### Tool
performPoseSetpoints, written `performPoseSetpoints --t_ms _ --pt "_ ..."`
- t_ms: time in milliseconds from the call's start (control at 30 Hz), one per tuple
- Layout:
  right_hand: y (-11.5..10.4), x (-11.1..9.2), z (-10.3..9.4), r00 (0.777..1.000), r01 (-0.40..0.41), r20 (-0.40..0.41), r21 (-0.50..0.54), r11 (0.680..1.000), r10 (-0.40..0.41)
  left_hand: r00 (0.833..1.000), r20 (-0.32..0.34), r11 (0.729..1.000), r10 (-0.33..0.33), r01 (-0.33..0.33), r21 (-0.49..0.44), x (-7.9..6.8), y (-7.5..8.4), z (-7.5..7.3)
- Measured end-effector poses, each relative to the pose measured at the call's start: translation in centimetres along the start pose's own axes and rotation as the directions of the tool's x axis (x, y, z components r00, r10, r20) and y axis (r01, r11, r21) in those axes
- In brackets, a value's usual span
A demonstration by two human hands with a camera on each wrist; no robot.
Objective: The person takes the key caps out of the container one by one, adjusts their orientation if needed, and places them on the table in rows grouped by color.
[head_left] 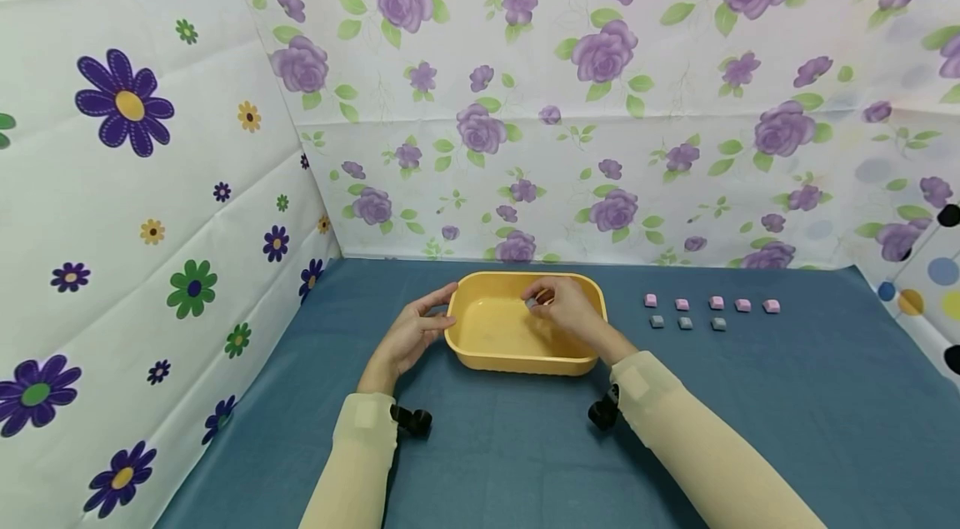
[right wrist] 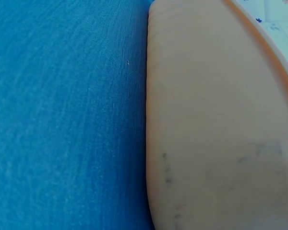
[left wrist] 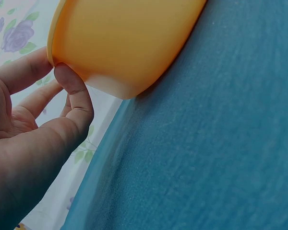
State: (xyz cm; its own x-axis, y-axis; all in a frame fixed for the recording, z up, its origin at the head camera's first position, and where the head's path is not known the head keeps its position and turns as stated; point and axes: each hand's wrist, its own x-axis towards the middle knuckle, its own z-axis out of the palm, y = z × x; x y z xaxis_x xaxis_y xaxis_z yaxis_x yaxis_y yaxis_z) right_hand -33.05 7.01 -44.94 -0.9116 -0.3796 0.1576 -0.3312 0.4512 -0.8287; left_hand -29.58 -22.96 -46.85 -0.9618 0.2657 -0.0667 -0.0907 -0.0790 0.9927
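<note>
A yellow plastic basin (head_left: 487, 337) sits on the blue cloth. My left hand (head_left: 407, 336) pinches its left rim between thumb and fingers; the left wrist view shows the thumb (left wrist: 74, 88) pressed against the outer wall. Over the inside of the basin, my right hand (head_left: 564, 308) holds a small grey keycap (head_left: 531, 303) at its fingertips. To the right of the basin lie a row of several pink keycaps (head_left: 717, 302) and, in front of it, a row of 3 grey keycaps (head_left: 686, 323). The right wrist view shows only the basin's outer wall (right wrist: 211, 105), not the hand.
Blue cloth (head_left: 495, 446) covers the table. A flowered curtain (head_left: 480, 179) hangs behind it, and another patterned sheet (head_left: 187, 179) stands along the left side. Black wrist cameras (head_left: 603, 412) are strapped to both forearms.
</note>
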Motion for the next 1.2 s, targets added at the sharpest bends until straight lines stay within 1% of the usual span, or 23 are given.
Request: performPoseSetpoints --t_ms 267,433,667,733,933,1067,1200 --pt "-0.1 -0.2 -0.2 1.000 0.000 0.002 0.017 1.000 0.000 1.000 -0.002 1.000 -0.006 0.006 0.002 0.0 0.0 0.1" --pt "0.0 -0.1 -0.3 1.000 -0.009 -0.016 0.042 0.999 0.010 1.000 -0.003 1.000 -0.004 0.004 0.010 -0.1 0.0 0.1" --pt "-0.5 -0.3 -0.6 0.998 -0.054 -0.022 0.083 0.995 0.056 1.000 -0.014 1.000 -0.011 0.011 0.012 -0.1 0.1 0.1" --pt "-0.7 -0.2 -0.8 0.998 -0.054 -0.019 0.098 0.994 0.056 1.000 -0.016 1.000 -0.014 0.014 0.010 -0.2 0.1 0.1" --pt "-1.4 -0.1 -1.7 1.000 -0.016 -0.021 0.114 0.993 0.019 1.000 -0.021 1.000 -0.019 0.020 0.012 -0.3 0.2 0.2" --pt "-1.8 -0.3 -2.5 0.999 -0.017 -0.031 0.120 0.993 0.021 1.000 -0.019 1.000 -0.019 0.019 0.007 -0.3 0.2 0.2" --pt "-1.8 -0.5 -3.4 0.998 -0.011 -0.053 0.124 0.992 0.017 1.000 -0.016 1.000 -0.017 0.017 0.009 -0.3 0.3 0.2"
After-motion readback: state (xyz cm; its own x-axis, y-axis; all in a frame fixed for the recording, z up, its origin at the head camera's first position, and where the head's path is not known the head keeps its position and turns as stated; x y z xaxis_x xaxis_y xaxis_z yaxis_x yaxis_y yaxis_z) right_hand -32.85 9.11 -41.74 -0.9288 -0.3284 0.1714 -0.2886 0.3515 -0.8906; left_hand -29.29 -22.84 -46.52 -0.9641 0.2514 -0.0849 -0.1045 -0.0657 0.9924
